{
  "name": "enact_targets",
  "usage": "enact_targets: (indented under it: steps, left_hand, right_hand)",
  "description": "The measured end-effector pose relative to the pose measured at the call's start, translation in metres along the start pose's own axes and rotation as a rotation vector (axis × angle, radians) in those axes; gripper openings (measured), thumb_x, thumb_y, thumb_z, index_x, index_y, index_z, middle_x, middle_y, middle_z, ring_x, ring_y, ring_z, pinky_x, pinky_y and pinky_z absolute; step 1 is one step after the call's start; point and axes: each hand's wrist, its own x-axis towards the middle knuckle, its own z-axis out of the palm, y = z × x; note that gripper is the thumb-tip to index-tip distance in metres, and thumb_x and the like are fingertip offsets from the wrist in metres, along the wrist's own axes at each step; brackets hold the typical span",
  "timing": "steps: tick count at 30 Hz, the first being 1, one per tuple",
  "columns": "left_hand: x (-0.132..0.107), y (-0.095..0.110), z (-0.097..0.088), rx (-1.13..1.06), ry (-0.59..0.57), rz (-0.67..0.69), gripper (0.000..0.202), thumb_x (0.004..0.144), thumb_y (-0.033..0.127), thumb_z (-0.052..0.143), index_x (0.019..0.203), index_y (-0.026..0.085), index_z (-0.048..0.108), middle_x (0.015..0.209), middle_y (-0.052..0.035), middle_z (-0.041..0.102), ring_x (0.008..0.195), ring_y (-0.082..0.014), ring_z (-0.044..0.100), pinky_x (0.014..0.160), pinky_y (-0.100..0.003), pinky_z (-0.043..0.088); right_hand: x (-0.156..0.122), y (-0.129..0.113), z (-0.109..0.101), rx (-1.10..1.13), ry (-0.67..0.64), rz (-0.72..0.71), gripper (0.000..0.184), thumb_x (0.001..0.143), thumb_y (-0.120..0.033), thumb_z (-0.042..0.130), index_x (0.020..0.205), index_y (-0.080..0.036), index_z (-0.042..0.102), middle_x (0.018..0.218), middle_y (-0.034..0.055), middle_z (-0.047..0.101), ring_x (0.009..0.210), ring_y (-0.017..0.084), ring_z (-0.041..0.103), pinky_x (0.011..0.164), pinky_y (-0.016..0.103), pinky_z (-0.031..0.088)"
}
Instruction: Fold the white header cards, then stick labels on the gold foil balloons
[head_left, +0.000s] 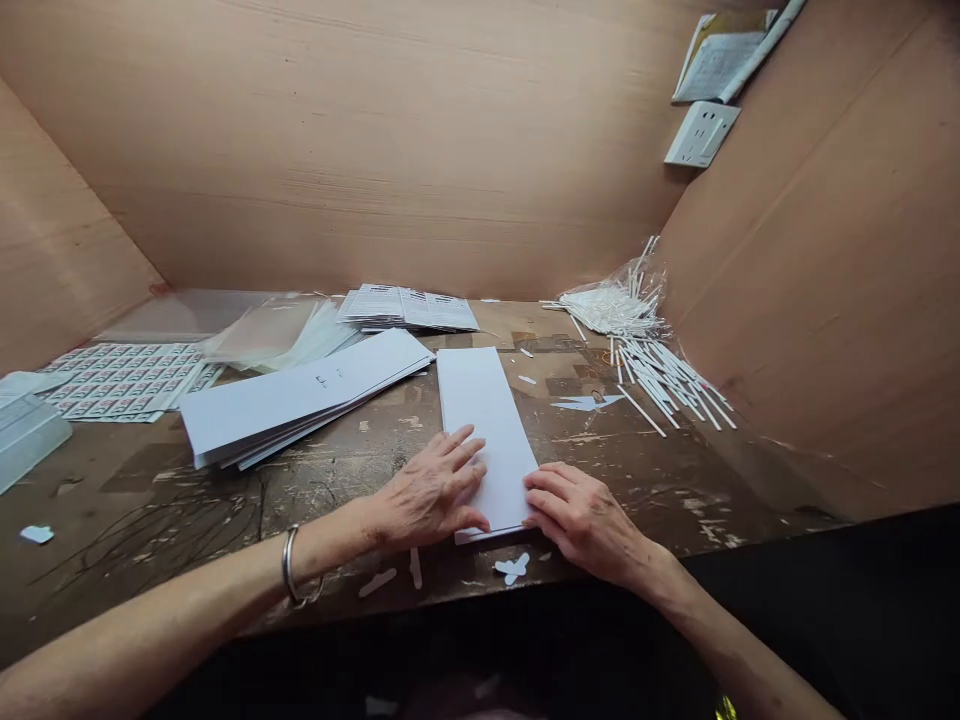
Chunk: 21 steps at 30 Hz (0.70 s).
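Bare forearms [202, 590]; left hand [436, 490] spread on white paper [480, 395], right hand [581, 515] curled against its edge, pinch unclear.

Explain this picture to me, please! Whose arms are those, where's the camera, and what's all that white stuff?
There's no robot here, just one person's bare hands. The only picture comes from a camera worn on the person's head, looking forward and down, so the arms reach in from the bottom.

On the worn brown table, the left hand rests on some long white paper. The right hand touches the paper's right edge with its fingers. I can't tell whether it is gripping.

To the left lies another white stack, and farther left are sheets with small repeated prints. Toward the back are printed papers. On the right is a pile of thin white sticks.
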Motion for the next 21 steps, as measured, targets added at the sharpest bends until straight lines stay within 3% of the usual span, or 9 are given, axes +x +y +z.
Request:
enact_targets:
  steps: [2, 6, 13, 19, 21]
  left_hand:
    - [-0.008, 0.009, 0.01, -0.02, -0.024, -0.012, 0.063, 0.073, 0.06, 0.046, 0.114, 0.013, 0.049, 0.129, -0.019, 0.039, 0.125, -0.0346, 0.024, 0.099, -0.05, 0.023]
    - [-0.014, 0.003, 0.01, -0.055, -0.09, -0.031, 0.081, 0.065, 0.067, 0.049, 0.125, 0.013, 0.04, 0.134, -0.0203, 0.033, 0.127, -0.0344, 0.021, 0.102, -0.049, 0.017]
    - [-0.015, -0.009, 0.01, -0.097, -0.126, -0.018, 0.088, 0.06, 0.067, 0.054, 0.129, 0.016, 0.036, 0.138, -0.0183, 0.026, 0.129, -0.0329, 0.017, 0.104, -0.048, 0.013]
    - [-0.02, -0.025, -0.005, -0.277, -0.167, 0.032, 0.086, 0.059, 0.059, 0.063, 0.13, 0.019, 0.034, 0.137, -0.0152, 0.031, 0.128, -0.0283, 0.021, 0.104, -0.042, 0.018]
    - [-0.02, -0.026, -0.01, -0.331, -0.119, -0.029, 0.079, 0.061, 0.055, 0.063, 0.127, 0.019, 0.039, 0.136, -0.0141, 0.033, 0.126, -0.0277, 0.026, 0.102, -0.041, 0.023]
  right_hand:
    - [0.0, -0.002, 0.0, -0.086, -0.051, -0.047, 0.014, 0.085, -0.016, 0.042, 0.082, -0.014, 0.056, 0.087, 0.0074, 0.058, 0.085, 0.019, 0.05, 0.074, 0.032, 0.041]
    - [-0.001, -0.005, -0.005, -0.247, -0.149, -0.197, 0.018, 0.084, -0.009, 0.037, 0.08, -0.014, 0.054, 0.079, 0.0066, 0.054, 0.072, 0.017, 0.048, 0.063, 0.03, 0.039]
    - [0.014, -0.009, -0.023, -0.326, -0.113, -0.408, 0.025, 0.087, -0.014, 0.031, 0.104, -0.01, 0.049, 0.084, 0.0102, 0.055, 0.077, 0.02, 0.051, 0.063, 0.031, 0.037]
    - [0.023, -0.016, -0.025, -0.276, -0.082, -0.426, 0.03, 0.088, -0.015, 0.032, 0.115, -0.012, 0.042, 0.091, 0.0105, 0.056, 0.081, 0.02, 0.051, 0.066, 0.031, 0.039]
    - [0.026, -0.018, -0.022, -0.267, -0.094, -0.411, 0.031, 0.088, -0.015, 0.032, 0.118, -0.013, 0.04, 0.089, 0.0094, 0.056, 0.08, 0.019, 0.051, 0.065, 0.03, 0.039]
